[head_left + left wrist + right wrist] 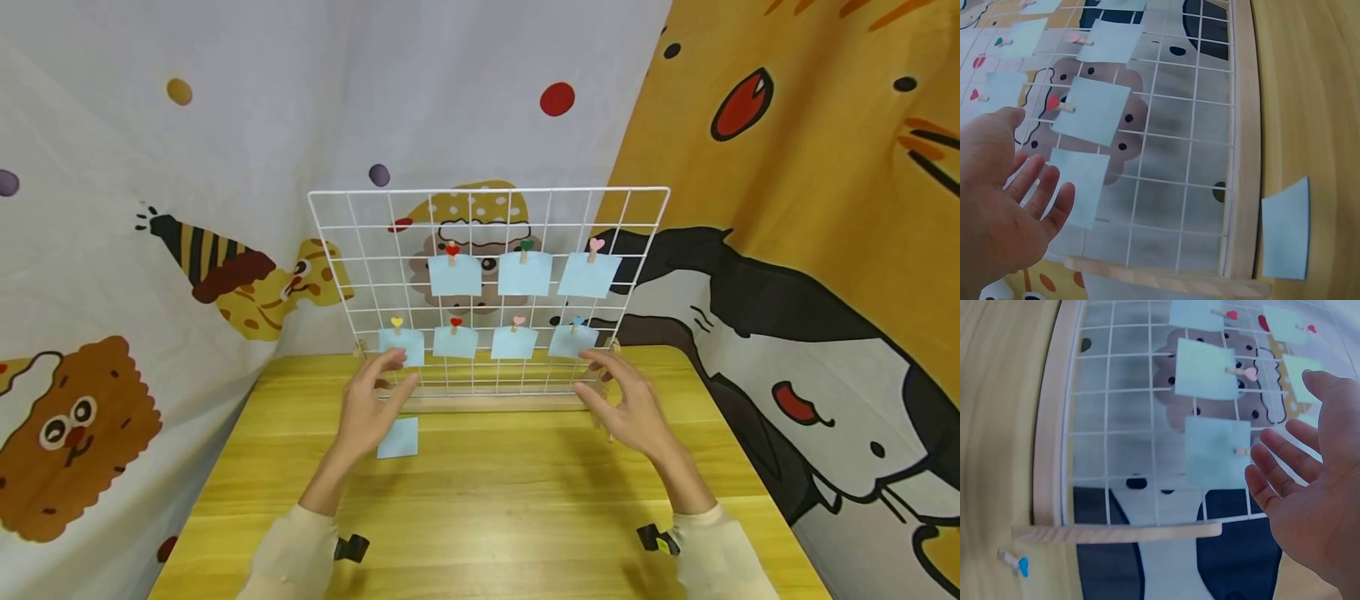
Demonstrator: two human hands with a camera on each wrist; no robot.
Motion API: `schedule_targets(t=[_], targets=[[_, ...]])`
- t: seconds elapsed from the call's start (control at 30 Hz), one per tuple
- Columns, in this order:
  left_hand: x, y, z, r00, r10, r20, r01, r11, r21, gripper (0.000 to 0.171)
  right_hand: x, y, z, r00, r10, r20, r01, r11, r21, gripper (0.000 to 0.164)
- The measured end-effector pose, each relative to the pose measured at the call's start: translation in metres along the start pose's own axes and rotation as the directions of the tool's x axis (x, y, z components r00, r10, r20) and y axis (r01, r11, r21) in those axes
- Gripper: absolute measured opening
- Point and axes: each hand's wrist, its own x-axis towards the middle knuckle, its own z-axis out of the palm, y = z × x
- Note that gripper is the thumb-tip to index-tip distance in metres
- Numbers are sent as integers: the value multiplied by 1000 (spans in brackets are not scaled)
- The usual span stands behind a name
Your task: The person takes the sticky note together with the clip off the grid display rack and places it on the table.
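A white wire grid [487, 190] stands upright in a wooden base [480, 405]. Light blue paper notes hang on it in two rows, each under a small heart clothespin. My left hand [372, 402], fingers relaxed and apart, is in front of the lower row's leftmost note [411, 337], under a yellow heart clothespin [397, 323]. On the other side, my right hand [628, 404] hovers beside the rightmost lower note [572, 340], which has a blue heart clothespin [577, 322]. Nothing is held in either hand.
A loose blue note [397, 438] lies on the wooden table [495, 517] by the left hand. Near the base's right foot [1116, 534] lies a clothespin with a blue heart [1015, 560]. A printed curtain [465, 83] hangs behind the grid.
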Motion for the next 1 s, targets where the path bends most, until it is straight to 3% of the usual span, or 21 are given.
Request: schedule_targets(t=[0.33,0.8,1.0], targets=[[17,13,7,1000,14,0,-14,1000,-25,49,22,-17,8,992,-121,-30,123,991,56,57],[31,20,14,999,48,-21,-49,997,-58,46,51,-47,12,978,-201,-56,206,973,109,57],[40,25,16,999,22,-26,-24,997,-74,46,71,-62,16,968,-241,-68,248,962,118,58]])
